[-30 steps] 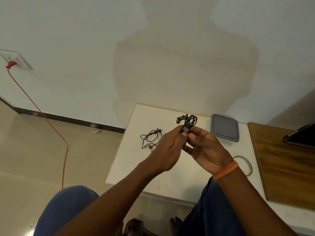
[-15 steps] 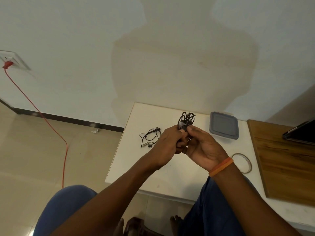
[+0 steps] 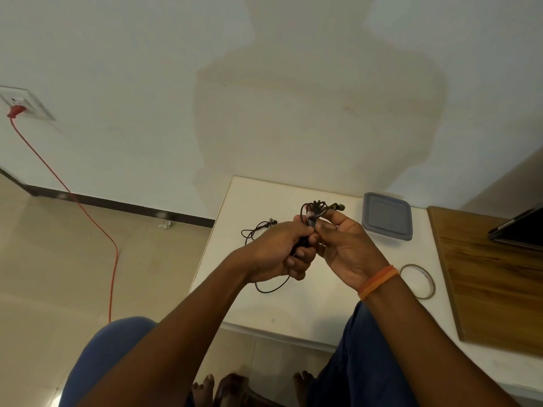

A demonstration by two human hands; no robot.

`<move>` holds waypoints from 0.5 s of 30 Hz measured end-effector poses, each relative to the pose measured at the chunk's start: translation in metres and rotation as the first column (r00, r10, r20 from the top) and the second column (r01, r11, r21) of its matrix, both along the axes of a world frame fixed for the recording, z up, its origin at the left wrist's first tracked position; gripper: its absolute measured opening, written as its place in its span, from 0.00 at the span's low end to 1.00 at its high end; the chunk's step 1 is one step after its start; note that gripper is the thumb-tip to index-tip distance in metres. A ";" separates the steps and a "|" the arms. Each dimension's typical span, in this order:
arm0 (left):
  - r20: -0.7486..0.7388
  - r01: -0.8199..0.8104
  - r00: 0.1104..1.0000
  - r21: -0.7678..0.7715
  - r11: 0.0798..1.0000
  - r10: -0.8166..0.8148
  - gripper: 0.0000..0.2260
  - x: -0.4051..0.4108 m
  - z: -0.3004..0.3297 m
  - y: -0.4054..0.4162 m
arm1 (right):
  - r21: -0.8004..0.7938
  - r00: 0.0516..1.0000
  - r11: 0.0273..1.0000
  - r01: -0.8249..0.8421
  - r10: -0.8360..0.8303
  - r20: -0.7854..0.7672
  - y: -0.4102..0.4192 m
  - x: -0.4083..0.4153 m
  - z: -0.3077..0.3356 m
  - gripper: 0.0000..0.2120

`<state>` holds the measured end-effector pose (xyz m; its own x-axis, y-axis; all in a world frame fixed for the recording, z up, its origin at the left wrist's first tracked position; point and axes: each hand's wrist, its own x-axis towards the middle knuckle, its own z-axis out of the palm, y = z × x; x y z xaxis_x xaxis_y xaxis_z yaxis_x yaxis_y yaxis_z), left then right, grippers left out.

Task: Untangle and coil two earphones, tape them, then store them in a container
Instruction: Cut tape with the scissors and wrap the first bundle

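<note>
Both hands meet above the white surface (image 3: 293,306), working one black earphone (image 3: 313,213) between them. The left hand (image 3: 279,254) is curled around the lower part of the bundle, and a loose loop of cord (image 3: 273,289) hangs beneath it. The right hand (image 3: 346,248), an orange band (image 3: 377,282) at its wrist, pinches the bundle near the top, where several loops and an earbud stick out above the fingers. Something pale and shiny seems to sit around the cord at the pinch, but it is too small to say whether it is tape.

The second earphone (image 3: 258,229) lies loose on the surface just beyond the left hand, not yet coiled. A grey-lidded container (image 3: 387,220) stands closed to the right, near the wall, and a tape roll (image 3: 417,281) lies flat by the right wrist.

I judge this to be the coiling of the first earphone — nearly gathered, with that hanging loop left to take in. Next, one hand must keep the coil pinched while the other reaches for the tape — otherwise the loops could spring apart.
</note>
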<state>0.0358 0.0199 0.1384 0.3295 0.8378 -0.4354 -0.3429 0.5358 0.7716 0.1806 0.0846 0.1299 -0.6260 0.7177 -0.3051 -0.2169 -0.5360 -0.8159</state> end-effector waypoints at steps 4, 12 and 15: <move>-0.023 -0.008 1.000 -0.067 0.998 0.007 0.14 -0.004 -0.002 0.001 | 0.006 0.994 0.995 0.097 -0.097 0.045 -0.003 -0.007 -0.002 0.12; 0.291 0.158 0.948 -0.091 0.983 -0.125 0.09 -0.027 0.002 -0.002 | -0.002 0.988 0.991 -0.137 0.136 -0.077 -0.002 -0.005 0.007 0.19; 0.456 0.267 0.862 -0.040 0.963 -0.221 0.07 -0.028 0.005 -0.003 | -0.007 0.958 0.974 -0.228 0.223 -0.178 -0.002 -0.004 0.012 0.25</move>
